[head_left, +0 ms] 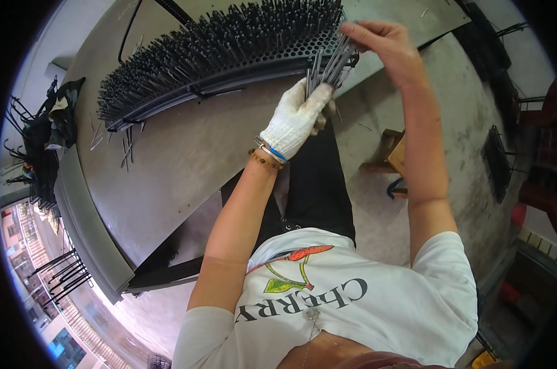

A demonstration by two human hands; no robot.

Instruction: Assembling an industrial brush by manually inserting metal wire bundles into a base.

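My left hand (298, 115), in a white knit glove, is closed around a bundle of thin grey metal rods (335, 66) that fan upward past the thumb. Just above their upper ends is my bare right hand (383, 44), its thumb and fingers pinched together. What sits between those fingertips is too small to make out. Both hands are at the right end of a long black perforated rack (272, 60). Dense rows of dark thin rods (198, 52) stand upright in its holes, while some holes near my hands are bare.
The rack stands on a grey table (167, 178), with several loose rods (127, 150) lying by its left end. A wooden stool (394, 154) is on the floor at the right. Black wire hooks (63, 273) and dark racks (500, 163) stand around the edges.
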